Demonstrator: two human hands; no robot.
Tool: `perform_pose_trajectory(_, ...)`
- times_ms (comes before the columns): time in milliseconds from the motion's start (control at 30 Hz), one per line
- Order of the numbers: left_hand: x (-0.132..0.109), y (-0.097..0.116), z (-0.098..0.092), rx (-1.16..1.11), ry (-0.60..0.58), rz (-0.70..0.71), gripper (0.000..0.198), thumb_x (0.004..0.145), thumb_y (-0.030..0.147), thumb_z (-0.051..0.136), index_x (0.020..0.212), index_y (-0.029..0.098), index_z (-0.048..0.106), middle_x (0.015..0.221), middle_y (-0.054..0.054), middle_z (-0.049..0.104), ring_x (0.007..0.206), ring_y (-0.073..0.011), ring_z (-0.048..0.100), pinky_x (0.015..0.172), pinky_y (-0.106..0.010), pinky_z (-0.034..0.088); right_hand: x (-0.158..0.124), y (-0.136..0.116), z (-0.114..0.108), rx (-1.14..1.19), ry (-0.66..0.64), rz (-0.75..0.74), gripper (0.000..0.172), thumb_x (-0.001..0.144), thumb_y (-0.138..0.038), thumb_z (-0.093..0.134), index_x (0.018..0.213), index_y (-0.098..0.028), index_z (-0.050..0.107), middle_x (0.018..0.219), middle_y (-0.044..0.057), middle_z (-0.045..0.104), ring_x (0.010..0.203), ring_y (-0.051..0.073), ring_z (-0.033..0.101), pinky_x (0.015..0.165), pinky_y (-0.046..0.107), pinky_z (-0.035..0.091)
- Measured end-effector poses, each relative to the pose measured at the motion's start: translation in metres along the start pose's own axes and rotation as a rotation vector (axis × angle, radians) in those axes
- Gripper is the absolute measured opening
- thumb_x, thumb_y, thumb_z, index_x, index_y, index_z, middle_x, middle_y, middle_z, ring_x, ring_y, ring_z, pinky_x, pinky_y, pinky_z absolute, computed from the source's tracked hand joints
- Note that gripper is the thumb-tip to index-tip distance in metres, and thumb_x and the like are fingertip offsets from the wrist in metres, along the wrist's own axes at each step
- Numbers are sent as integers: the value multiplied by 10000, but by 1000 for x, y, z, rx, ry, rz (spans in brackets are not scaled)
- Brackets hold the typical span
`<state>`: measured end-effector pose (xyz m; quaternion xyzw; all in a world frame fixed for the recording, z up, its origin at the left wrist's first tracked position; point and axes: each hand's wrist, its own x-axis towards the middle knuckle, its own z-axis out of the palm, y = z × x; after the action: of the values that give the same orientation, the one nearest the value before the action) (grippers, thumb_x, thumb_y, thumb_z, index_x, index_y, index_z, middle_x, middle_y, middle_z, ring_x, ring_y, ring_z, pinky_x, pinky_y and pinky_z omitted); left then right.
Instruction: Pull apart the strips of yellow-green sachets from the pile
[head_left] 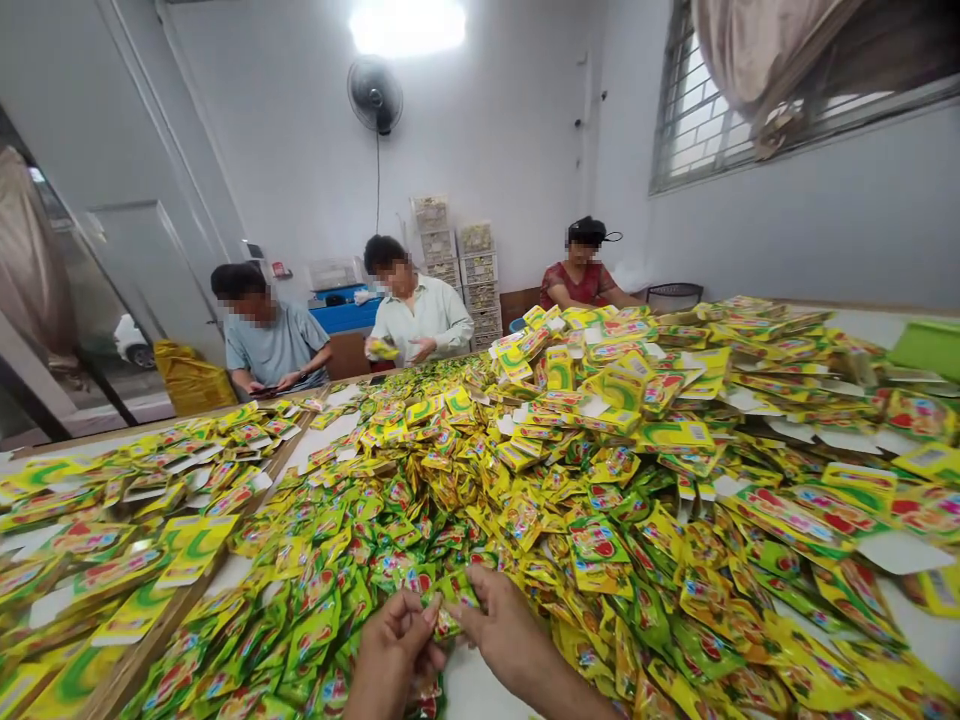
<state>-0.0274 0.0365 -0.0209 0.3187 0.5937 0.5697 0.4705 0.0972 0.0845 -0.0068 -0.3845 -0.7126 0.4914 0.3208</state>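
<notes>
Low in the middle of the head view, my left hand [397,640] and my right hand [499,625] meet over a bare white patch of the table [484,690]. Both are closed, fingers pinching a small green and yellow sachet [450,620] between them. Part of that sachet is hidden by my fingertips. Loose green sachets [311,630] with red fruit pictures lie to the left of my hands. Yellow sachets [525,520] are heaped just beyond and to the right.
Flat yellow cartons [667,435] pile up behind the sachets. More cartons [97,575] lie left of a wooden strip [161,625]. Three people [274,345] sit across the table. Stacked crates [480,275] stand at the wall; a green bin [926,348] is at right.
</notes>
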Motion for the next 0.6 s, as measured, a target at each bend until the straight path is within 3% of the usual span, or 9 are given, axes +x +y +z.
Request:
perform_pose_trajectory(133, 18, 33, 18, 243, -47, 93, 380, 637, 556, 543, 699, 182, 516, 543, 7, 605, 431, -114, 527, 439, -216, 370, 6, -10, -32, -166, 333, -31, 196, 798, -296, 419, 822, -182, 577, 754, 38, 635, 717, 187, 555, 652, 267, 397)
perform_pose_trajectory(267, 48, 49, 59, 493, 17, 182, 296, 666, 467, 531, 553, 195, 505, 487, 5, 529, 479, -172, 531, 494, -269, 372, 13, -10, -62, -158, 613, 36, 344, 814, -369, 370, 1004, -153, 558, 981, 119, 635, 905, 247, 557, 765, 314, 404)
perform_pose_trajectory(400, 71, 34, 106, 704, 136, 293, 39, 604, 189, 586, 593, 168, 556, 664, -62, 564, 739, -261, 553, 686, -342, 370, 17, -6, -72, -155, 617, 49, 396, 810, -444, 364, 970, -144, 567, 968, 134, 635, 885, 255, 558, 750, 325, 412)
perform_pose_trajectory(467, 76, 23, 120, 736, 159, 331, 96, 571, 90, 558, 644, 153, 560, 814, -103, 568, 860, -285, 526, 772, -369, 351, 16, -7, -73, -139, 620, 50, 397, 798, -474, 393, 950, -152, 568, 929, 122, 642, 839, 246, 562, 714, 316, 418)
perform_pose_trajectory(533, 77, 15, 122, 727, 149, 347, 93, 577, 86, 552, 634, 158, 540, 839, -101, 558, 901, -286, 503, 812, -379, 339, 15, -8, -76, -139, 665, 68, 382, 785, -463, 428, 966, -154, 562, 930, 119, 639, 846, 251, 560, 712, 318, 416)
perform_pose_trajectory(600, 76, 12, 113, 681, 106, 336, 73, 606, 152, 570, 620, 180, 505, 749, -56, 549, 831, -254, 511, 782, -362, 364, 15, -10, -79, -168, 677, 84, 339, 789, -418, 434, 964, -159, 564, 914, 113, 639, 850, 255, 560, 713, 321, 410)
